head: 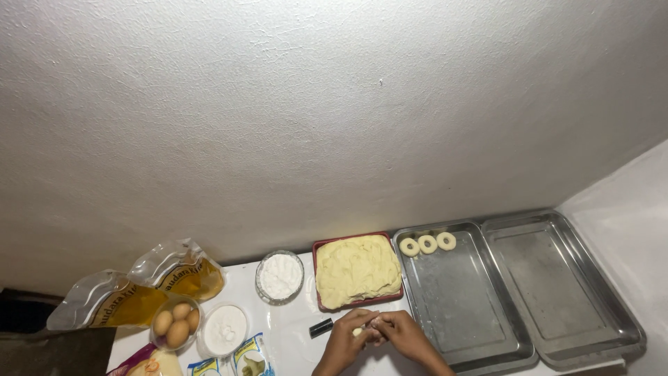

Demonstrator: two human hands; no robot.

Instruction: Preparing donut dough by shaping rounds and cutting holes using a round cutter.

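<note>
I see my left hand (346, 337) and right hand (401, 333) closed together around a small dough piece (358, 332), just below the red dough tray (316, 278).

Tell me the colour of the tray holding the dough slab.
Red tray, seen in the head view.

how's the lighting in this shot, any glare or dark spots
Head view: soft, even light on the white wall, dimming toward the corners. Mild sheen, no harsh glare, on the two steel trays. The far left edge falls into dark shadow. The hands sit low in the frame, slightly soft.
</note>
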